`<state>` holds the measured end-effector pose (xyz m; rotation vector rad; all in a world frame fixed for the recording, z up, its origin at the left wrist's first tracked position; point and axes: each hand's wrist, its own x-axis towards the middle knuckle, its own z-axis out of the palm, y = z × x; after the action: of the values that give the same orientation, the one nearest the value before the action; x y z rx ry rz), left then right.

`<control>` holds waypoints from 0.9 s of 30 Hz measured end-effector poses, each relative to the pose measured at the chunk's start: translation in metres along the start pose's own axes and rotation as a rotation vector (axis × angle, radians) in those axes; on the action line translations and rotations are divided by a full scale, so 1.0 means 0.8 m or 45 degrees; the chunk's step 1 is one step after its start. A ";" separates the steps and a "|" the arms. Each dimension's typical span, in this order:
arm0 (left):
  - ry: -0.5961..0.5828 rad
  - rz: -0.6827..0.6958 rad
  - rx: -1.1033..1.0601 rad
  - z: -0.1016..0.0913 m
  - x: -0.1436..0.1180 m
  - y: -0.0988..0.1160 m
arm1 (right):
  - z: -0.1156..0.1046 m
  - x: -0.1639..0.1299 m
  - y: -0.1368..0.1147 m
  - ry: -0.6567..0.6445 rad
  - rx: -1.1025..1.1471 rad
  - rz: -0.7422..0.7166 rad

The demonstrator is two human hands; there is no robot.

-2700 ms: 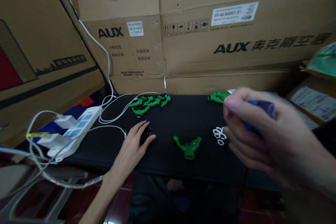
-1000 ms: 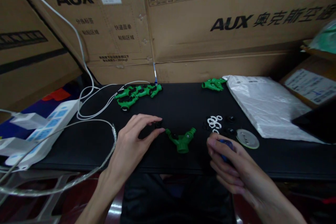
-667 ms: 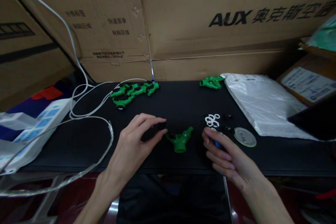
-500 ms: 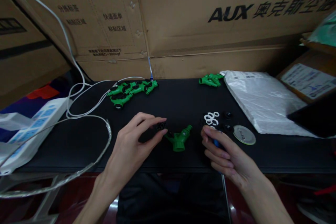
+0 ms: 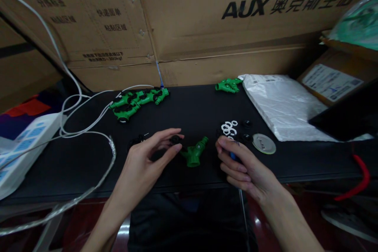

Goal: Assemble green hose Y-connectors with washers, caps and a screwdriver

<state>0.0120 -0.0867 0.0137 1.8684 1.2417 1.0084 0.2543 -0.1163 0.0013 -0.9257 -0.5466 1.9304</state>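
We pinched a small black cap point(image 5: 175, 139) in left hand point(image 5: 144, 161) beside green Y-shaped fitting point(image 5: 193, 154), right hand point(image 5: 245, 165) curled around blue-handled tool point(image 5: 234, 156).

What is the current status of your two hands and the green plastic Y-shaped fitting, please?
Left hand pinches small black ring part. Right hand grips blue-handled tool. Green plastic Y-shaped fitting lies between them on black table. White rings just behind.

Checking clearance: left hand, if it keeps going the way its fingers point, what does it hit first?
The left hand points right and slightly away, pinching a small black part. Straight on, it would probably meet the green Y-shaped fitting first, just beyond the fingertips; depth is hard to judge.
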 end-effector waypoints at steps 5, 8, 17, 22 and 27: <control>-0.054 -0.087 -0.229 0.013 0.011 0.007 | 0.002 0.001 -0.001 -0.011 -0.045 -0.003; -0.078 -0.151 -0.358 0.020 0.017 0.010 | 0.004 0.001 -0.002 -0.023 -0.089 0.023; -0.013 0.280 0.173 0.040 0.015 0.014 | 0.010 0.004 -0.004 -0.018 -0.129 0.079; 0.010 0.561 0.373 0.051 0.012 0.011 | 0.012 0.007 -0.002 -0.002 -0.163 0.072; -0.117 0.698 0.590 0.046 0.011 0.009 | 0.015 0.006 -0.002 0.027 -0.231 0.075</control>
<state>0.0491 -0.0852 0.0045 2.6813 0.9803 0.9366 0.2439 -0.1119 0.0081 -1.0865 -0.6980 1.9445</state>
